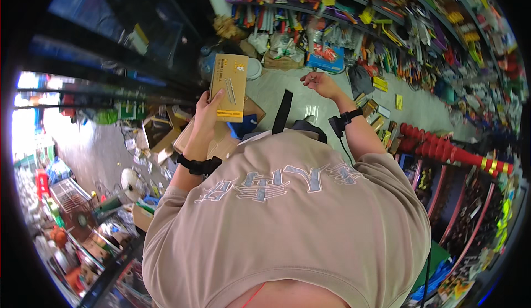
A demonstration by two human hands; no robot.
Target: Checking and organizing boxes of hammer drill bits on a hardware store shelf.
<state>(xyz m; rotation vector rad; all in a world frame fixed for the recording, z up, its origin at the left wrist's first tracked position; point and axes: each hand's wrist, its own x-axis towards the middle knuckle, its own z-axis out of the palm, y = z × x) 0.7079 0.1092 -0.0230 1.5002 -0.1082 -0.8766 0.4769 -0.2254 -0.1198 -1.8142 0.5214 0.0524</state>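
Observation:
My left hand point(207, 111) grips a tan cardboard box point(229, 86) by its lower left side, the thumb lying across its front. Printed on the box are writing, a picture of drill bits and a yellow band along the bottom edge. Out in front of me to the right, my right hand point(321, 85) is raised over the floor with its fingers loosely bent and apart. Nothing shows in it. Each wrist wears a black strap point(199, 165), and a cable hangs from the right one. A black belt-like strap point(283, 111) sticks out at my waist.
Shelves point(361, 26) packed with tools run along the front and right. Opened cardboard cartons point(159, 131) stand at my left. On the right, small boxes point(375, 121) line the floor beside a ribbed red tube point(448, 148). A fan point(132, 181) and clutter fill the left side.

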